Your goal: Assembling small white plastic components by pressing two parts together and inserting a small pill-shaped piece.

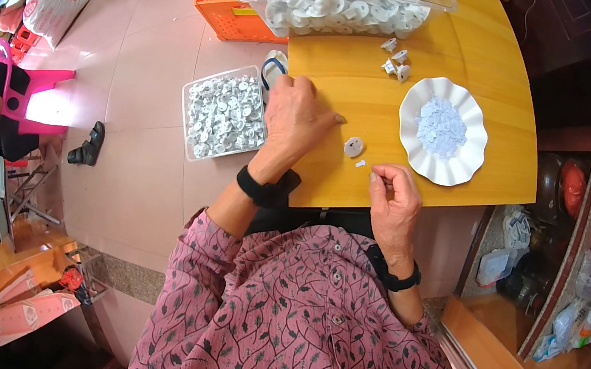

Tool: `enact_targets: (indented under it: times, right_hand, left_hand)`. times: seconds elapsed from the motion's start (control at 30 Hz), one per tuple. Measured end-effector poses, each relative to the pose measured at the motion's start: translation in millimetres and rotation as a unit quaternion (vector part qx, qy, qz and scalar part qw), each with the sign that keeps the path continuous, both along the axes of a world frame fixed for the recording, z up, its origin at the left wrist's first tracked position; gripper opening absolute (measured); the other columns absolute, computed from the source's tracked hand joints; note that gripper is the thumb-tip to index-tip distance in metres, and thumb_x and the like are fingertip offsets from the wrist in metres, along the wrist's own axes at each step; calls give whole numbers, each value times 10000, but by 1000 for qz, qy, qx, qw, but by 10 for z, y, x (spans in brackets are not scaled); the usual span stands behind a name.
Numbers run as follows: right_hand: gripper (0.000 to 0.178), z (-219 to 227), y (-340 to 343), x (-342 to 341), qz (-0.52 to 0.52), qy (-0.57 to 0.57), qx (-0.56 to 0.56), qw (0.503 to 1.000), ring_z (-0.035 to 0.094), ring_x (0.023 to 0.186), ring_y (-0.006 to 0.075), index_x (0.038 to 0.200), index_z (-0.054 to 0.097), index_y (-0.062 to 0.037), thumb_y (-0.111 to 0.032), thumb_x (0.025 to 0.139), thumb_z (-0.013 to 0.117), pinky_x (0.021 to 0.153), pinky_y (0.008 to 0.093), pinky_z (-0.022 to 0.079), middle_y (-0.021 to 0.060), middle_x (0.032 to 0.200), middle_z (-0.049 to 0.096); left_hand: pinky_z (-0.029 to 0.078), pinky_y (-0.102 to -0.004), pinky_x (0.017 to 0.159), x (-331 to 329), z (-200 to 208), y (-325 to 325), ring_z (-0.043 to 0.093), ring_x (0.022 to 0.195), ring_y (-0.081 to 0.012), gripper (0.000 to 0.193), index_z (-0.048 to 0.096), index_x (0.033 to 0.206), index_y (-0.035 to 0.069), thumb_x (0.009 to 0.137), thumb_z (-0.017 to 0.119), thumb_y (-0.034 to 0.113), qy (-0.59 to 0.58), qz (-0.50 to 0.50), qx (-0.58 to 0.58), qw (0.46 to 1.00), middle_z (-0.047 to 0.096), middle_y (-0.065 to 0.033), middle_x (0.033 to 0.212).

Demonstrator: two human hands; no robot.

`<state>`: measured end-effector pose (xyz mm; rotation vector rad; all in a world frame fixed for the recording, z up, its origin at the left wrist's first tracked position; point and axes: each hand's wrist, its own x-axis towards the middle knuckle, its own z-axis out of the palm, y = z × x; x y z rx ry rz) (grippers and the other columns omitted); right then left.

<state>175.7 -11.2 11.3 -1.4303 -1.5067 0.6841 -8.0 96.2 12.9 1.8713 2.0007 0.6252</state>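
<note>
My left hand (294, 119) is over the table's left edge, its thumb out to the right and apart from the bent fingers. Nothing shows in it, though the fingertips are partly hidden. Beside it, lower down, a clear tub (188, 123) holds many small white plastic parts. My right hand (395, 204) is at the table's near edge, thumb and forefinger close together in a pinch; what is between them cannot be made out. Just left of those fingertips lies a small white piece (360, 164). A round white plastic part (354, 147) sits between the hands.
A scalloped white plate (474, 154) of small pale pieces stands right on the yellow table (344, 62). Several loose white parts (398, 61) lie behind it. A large clear bin (261, 5) of white discs and an orange crate (215, 4) are at the back. Shelves (569, 248) stand right.
</note>
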Motion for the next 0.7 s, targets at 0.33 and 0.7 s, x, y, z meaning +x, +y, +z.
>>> enact_targets:
  times: [0.33,0.7]
  right_hand:
    - [113,2,-23,-70,22,-14,4,1000,647,755,204,979,615,33,76,876,630,657,299,530,125,931,626]
    - [126,5,-56,-134,38,-29,13,999,647,765,230,978,602,28,88,870,626,659,311,534,136,933,629]
  left_hand:
    - [545,-359,693,-450,-173,-332,678,767,-250,517,662,974,-62,695,880,314,-242,75,-129,959,687,-153,859]
    - [536,-309,600,-458,-192,-546,673,608,-177,262,734,920,-55,806,787,175,-304,107,-76,944,716,-132,712]
